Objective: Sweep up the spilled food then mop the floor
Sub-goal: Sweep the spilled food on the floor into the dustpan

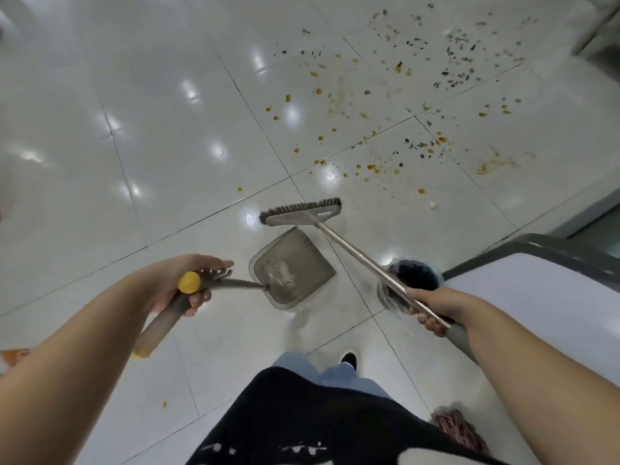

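Note:
Spilled food, orange drops, dark seed husks and smears, lies scattered over the white tiled floor at the upper right. My right hand grips the metal handle of a broom, whose grey brush head hovers near the floor just short of the spill. My left hand holds the grey, yellow-tipped handle of a dustpan. The pan hangs low over the floor, below the brush head, with a little debris inside.
A bin with a dark bag stands by my right hand. A white table with a grey edge fills the right side. A reddish mop head lies at the lower right. A stray orange drop sits near my feet.

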Tool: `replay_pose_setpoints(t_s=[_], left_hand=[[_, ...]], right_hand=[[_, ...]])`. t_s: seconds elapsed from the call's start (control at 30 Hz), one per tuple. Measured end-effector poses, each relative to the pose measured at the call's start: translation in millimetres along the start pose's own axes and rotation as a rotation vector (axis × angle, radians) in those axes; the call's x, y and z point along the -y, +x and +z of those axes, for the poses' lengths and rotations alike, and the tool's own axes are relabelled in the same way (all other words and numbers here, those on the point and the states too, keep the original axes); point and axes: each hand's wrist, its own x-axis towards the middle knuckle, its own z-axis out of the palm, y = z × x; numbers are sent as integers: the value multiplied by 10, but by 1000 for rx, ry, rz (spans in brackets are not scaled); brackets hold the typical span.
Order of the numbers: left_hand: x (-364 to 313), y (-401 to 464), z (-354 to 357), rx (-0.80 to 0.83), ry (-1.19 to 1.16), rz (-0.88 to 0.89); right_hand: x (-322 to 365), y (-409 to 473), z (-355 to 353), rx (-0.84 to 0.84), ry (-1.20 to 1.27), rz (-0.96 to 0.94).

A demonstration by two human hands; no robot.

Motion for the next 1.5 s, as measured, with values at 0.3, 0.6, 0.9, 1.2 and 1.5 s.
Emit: replay_pose_setpoints(t_s=[0.3, 0.6, 0.9, 1.2, 1.5], left_hand=[[-1163, 496, -227, 58, -37, 37], [-2224, 1052, -533, 106, -9, 10], [-2949, 1195, -1042, 15, -40, -21], [-3678, 1298, -1134, -122, -59, -63], [-3969, 1460, -1607, -178, 13, -148]], right_hand=[[802, 375, -288, 34, 165, 46], [1868, 564, -441, -146, -26, -44], [2989, 991, -538, -150, -94, 69], [4208, 1319, -965, -86, -295, 227], [5049, 1421, -642, -55, -523, 195]])
